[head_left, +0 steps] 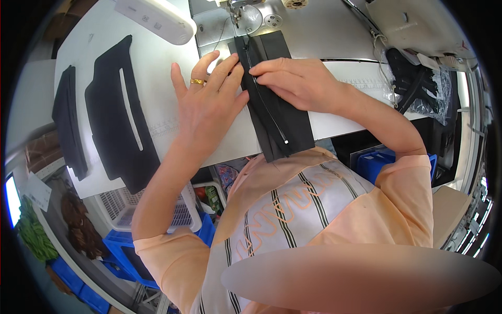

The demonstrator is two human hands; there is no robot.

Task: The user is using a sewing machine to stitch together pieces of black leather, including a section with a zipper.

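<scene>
Black cloth (pixel 298 125) is laid right in front of the sewing machine (pixel 236 13), its length angled lapward. Its left edge is touched by the loosely spread left hand (pixel 206 107). With the right hand (pixel 300 81), fingertips are bunched at the zip (pixel 268 110); actual grip can't be told. Ruler marks (pixel 366 83), unreadable tbh, are printed machine-right.

The left hand (pixel 209 107), fingers spread, rests at the left edge of a black cloth (pixel 293 128); the right hand (pixel 300 81) pinches its zipper (pixel 272 119) near the sewing machine (pixel 236 17). Two black pieces (pixel 107 107) lie leftward.
</scene>
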